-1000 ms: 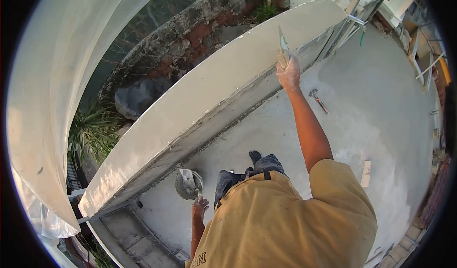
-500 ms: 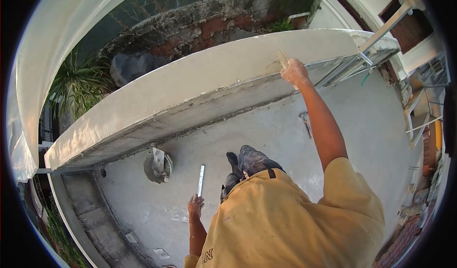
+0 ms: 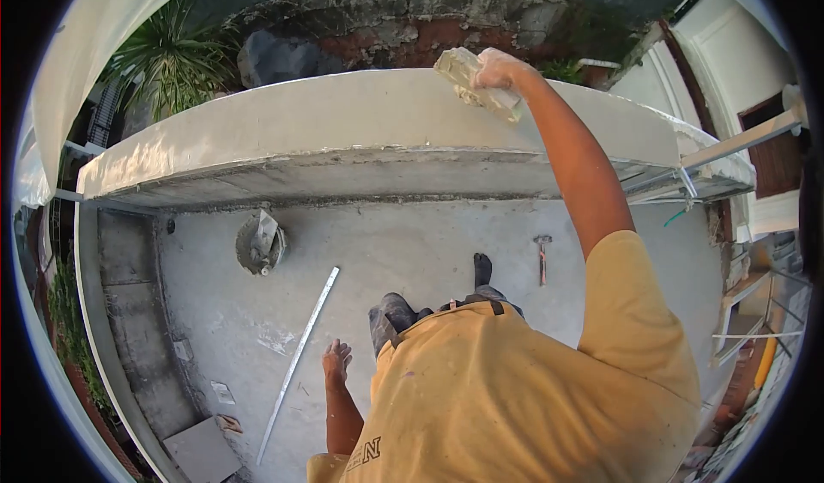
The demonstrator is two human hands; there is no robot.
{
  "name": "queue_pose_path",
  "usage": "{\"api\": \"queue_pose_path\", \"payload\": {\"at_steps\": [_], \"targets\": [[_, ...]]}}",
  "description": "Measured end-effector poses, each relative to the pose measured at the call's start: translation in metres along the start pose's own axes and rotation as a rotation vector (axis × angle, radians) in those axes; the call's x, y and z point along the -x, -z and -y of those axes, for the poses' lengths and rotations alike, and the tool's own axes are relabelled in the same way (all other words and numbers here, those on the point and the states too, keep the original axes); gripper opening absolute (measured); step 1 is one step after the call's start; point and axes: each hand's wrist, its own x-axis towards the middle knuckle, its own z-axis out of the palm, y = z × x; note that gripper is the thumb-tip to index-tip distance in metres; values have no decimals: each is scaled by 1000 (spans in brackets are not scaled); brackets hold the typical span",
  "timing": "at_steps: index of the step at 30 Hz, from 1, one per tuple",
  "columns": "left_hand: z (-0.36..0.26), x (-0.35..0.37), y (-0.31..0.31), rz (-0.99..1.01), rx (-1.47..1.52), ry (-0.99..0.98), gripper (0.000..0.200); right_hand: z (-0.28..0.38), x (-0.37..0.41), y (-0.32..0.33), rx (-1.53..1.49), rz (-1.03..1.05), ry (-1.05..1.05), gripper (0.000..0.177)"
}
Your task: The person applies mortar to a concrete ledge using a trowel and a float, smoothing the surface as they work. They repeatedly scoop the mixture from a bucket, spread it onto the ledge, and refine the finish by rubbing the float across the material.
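My right hand (image 3: 502, 69) reaches out over the smooth, curved top of the parapet wall (image 3: 343, 109). It grips a pale, rectangular plastering float (image 3: 461, 69), smeared with lumpy plaster, which is tilted against the wall's top; whether its whole face touches cannot be seen. My left hand (image 3: 337, 358) hangs at my side above the concrete floor, holding nothing, its fingers apart. Just left of that hand, a long metal straightedge (image 3: 296, 363) lies on the floor. A round bucket (image 3: 243, 255) with a trowel (image 3: 266, 227) in it stands near the wall's foot.
A hammer (image 3: 542, 261) lies on the floor to the right. At the lower left is a flat grey board (image 3: 203, 453). Metal poles (image 3: 730, 150) cross the wall's right end. Beyond the wall are a spiky plant (image 3: 172, 58), a rock (image 3: 279, 58) and dark water.
My view has turned and shifted right. My right hand has moved away along the wall top, turning the float so its broad side shows. My left hand stays low and empty.
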Motion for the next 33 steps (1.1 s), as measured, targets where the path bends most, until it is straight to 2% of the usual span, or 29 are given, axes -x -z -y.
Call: {"api": "queue_pose_path", "payload": {"at_steps": [1,3,5,6,8,11,14,17,20,23,26,27,30,33], "targets": [[-3,5,-20,-15,55,-59,49,-20,-9,11,200,-5,89,50],[0,20,-60,-21,119,-91,48,-47,12,14,291,20,179,43],[15,30,-99,-8,142,-63,46,-85,31,-26,368,-67,223,36],[24,34,-118,14,133,-32,46,-83,61,-36,444,-5,271,34],[48,45,-157,44,137,23,44,-97,103,-48,492,-9,372,36],[74,58,-199,16,144,87,39,-133,101,-8,398,108,394,32],[96,48,-215,38,131,102,39,-154,55,15,397,-90,318,35],[81,57,-229,34,97,101,41,-145,59,-13,502,-93,303,35],[77,54,-229,59,151,39,43,-158,99,-23,509,14,476,36],[65,53,-230,5,149,26,42,-181,117,15,433,-6,401,38],[73,48,-219,34,94,45,36,-198,106,13,410,-169,222,40],[75,47,-216,49,65,65,35,-200,116,-9,468,-121,220,38],[80,47,-215,46,59,105,37,-205,160,-37,445,-215,452,43],[84,40,-226,29,24,117,37,-213,165,-4,379,-72,286,43]]}}
